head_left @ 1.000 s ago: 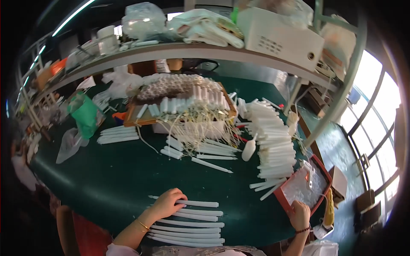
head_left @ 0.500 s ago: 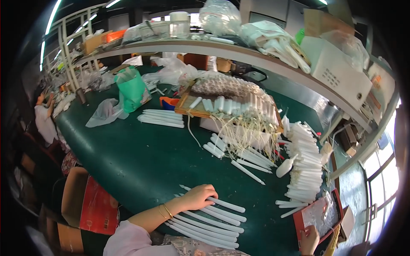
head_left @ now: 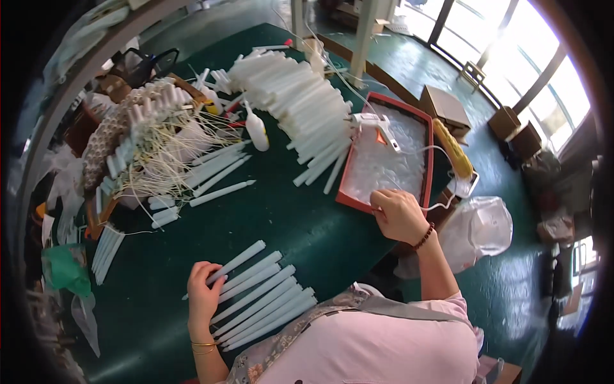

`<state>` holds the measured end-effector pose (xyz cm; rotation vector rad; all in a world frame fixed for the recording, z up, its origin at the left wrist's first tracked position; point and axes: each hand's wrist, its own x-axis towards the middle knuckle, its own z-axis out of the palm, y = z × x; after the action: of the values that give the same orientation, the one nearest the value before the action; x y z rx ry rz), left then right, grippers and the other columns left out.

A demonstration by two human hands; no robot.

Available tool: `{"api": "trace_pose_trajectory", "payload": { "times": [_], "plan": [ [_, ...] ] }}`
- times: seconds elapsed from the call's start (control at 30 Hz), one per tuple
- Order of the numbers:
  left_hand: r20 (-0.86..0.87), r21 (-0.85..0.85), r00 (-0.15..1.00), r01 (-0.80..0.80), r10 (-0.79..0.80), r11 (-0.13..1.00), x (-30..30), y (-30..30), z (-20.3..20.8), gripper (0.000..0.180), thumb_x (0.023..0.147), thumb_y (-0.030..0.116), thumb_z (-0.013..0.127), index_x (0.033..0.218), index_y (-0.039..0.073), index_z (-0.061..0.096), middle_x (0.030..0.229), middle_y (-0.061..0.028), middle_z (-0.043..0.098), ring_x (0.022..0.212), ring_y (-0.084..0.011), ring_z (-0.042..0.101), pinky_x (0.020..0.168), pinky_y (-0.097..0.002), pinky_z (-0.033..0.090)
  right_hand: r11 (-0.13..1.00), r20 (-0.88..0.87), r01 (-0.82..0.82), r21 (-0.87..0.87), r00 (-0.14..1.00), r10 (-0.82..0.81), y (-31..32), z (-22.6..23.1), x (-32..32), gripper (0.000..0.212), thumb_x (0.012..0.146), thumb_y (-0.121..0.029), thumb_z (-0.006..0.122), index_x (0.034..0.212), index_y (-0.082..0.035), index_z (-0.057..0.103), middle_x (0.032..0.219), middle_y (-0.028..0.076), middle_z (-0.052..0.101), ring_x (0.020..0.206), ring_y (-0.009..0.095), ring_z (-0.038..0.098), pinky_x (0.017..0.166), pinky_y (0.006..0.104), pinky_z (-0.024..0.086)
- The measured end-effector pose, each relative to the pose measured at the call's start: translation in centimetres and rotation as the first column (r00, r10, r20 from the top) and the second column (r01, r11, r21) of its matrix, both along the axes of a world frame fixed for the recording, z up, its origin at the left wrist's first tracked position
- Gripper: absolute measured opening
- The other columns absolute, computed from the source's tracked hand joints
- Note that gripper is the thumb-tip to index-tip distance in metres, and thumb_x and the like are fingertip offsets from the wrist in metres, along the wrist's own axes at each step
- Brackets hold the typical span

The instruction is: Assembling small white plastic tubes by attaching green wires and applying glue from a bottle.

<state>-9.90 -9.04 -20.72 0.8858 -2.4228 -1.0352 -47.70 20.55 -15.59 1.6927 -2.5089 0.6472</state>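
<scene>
Swing of view: the picture turns right, and the red-rimmed, shallow rectangular tray (head_left: 353,203) comes from the edge to upper right of centre; attention now seems to lean toward the right-hand side.
Left hand: the left hand (head_left: 203,296) stays put on the row, thumb and fingers closed around one slim white tapered tube (head_left: 246,254), the outermost of its set.
Tapered row: more slim white tubes (head_left: 272,296) lie side by side, just right of the left hand and nearest the body, on the dark green worktop (head_left: 160,320).
Right hand: the right hand (head_left: 403,214) is over the tray's near edge, fingers curled inward; whether they pinch something thin or just rest there, I can't tell.
Tray contents: crumpled clear plastic lines it beyond the right hand, with a white glue gun with an orange trigger (head_left: 374,120) across its far left side.
Beyond both hands: a big heap of white tubes (head_left: 294,102) and a white squeeze bottle (head_left: 257,131), both untouched.
</scene>
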Motion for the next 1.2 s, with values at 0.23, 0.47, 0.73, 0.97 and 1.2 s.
{"api": "trace_pose_trajectory", "payload": {
  "times": [0.23,0.47,0.73,0.97,1.2],
  "plan": [
    [0.047,0.022,0.999,0.019,-0.020,1.000,-0.8,0.3,-0.3,0.021,0.086,-0.005,0.076,0.106,-0.003,0.070,0.110,-0.0118,0.061,0.093,-0.0250,0.066,0.078,-0.0323,0.056,0.989,-0.061,0.130,-0.073,0.989,-0.135,1.0,-3.3,1.7,0.018,0.085,-0.015,0.075,0.091,-0.007,0.060,0.086,0.008,0.065,0.086,0.030,0.067,0.077,0.0424,0.052],
    [0.024,0.004,1.000,0.000,0.000,1.000,-0.4,0.1,-0.9,0.022,0.085,-0.005,0.076,0.106,-0.002,0.070,0.108,-0.0117,0.062,0.090,-0.0245,0.065,0.074,-0.0331,0.055,0.976,-0.002,0.119,-0.182,0.993,-0.122,3.1,-2.8,-0.9,0.021,0.073,-0.007,0.082,0.081,-0.005,0.063,0.075,0.011,0.062,0.072,0.033,0.065,0.068,0.0410,0.050],
    [0.038,-0.031,0.999,0.015,-0.014,0.999,0.3,-0.2,-0.4,0.022,0.085,-0.004,0.076,0.106,-0.002,0.070,0.107,-0.0103,0.062,0.090,-0.0237,0.065,0.079,-0.0320,0.054,0.982,-0.014,0.046,-0.184,0.999,-0.049,1.3,-3.8,-1.7,0.020,0.071,-0.002,0.081,0.081,-0.004,0.064,0.073,0.013,0.058,0.068,0.033,0.061,0.064,0.0398,0.048],
    [0.031,-0.054,0.998,0.062,-0.060,0.997,-0.1,-0.4,-1.2,0.022,0.085,-0.004,0.075,0.107,-0.002,0.070,0.108,-0.0101,0.062,0.094,-0.0242,0.065,0.082,-0.0324,0.055,0.951,-0.202,0.095,-0.295,0.966,-0.160,1.6,-3.5,-0.8,0.021,0.084,0.000,0.075,0.104,-0.003,0.070,0.094,0.016,0.068,0.082,0.032,0.067,0.075,0.0380,0.054],
    [0.058,0.012,0.998,0.024,-0.024,1.000,0.1,0.0,-1.2,0.023,0.086,-0.009,0.071,0.109,-0.003,0.068,0.113,-0.0116,0.060,0.095,-0.0222,0.065,0.082,-0.0299,0.055,0.623,0.363,0.599,-0.503,0.801,-0.476,6.2,2.9,-7.6,0.017,0.097,-0.006,0.075,0.114,-0.002,0.072,0.095,0.001,0.070,0.083,0.007,0.062,0.077,0.0234,0.052]
  ]
}}
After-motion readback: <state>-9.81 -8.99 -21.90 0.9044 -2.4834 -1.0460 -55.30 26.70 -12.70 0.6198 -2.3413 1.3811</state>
